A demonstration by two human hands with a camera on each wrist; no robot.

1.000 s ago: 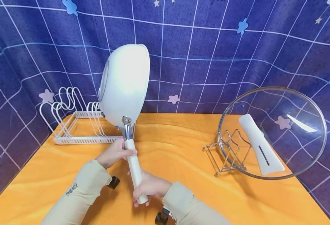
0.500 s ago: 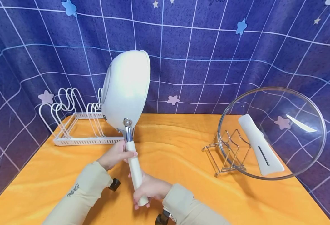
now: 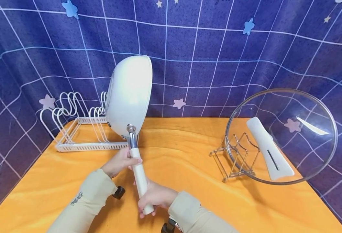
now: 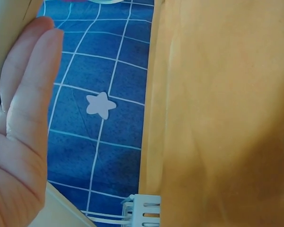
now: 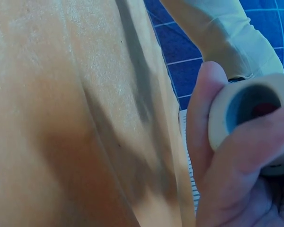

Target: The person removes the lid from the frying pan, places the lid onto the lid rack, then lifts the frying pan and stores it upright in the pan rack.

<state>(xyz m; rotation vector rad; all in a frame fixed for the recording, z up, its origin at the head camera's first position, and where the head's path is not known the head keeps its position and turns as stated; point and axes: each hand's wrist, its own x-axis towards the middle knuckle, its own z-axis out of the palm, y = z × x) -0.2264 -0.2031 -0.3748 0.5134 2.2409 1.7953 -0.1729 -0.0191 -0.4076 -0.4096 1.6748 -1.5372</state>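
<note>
A white wok (image 3: 130, 94) stands on its side in the head view, its rounded outside toward the left and its handle slanting down toward me. My left hand (image 3: 119, 162) grips the upper part of the white handle (image 3: 139, 176), just below the metal neck. Lower down, my right hand (image 3: 156, 197) wraps round the handle's end. The hollow handle end (image 5: 248, 106) shows between thumb and fingers in the right wrist view. Behind the wok is a white wire rack (image 3: 92, 146), partly hidden by it; the wok's lower edge overlaps the rack's right end.
At the right, a glass lid (image 3: 304, 161) with a white handle (image 3: 270, 149) leans upright in a small metal wire rack (image 3: 232, 174). An orange cloth (image 3: 182, 161) covers the table. A blue curtain (image 3: 203, 64) with stars hangs behind it.
The wok's bowl has come down a little toward the white rack. Both hands keep their hold on the handle, nearly in place. The lid has stayed put.
</note>
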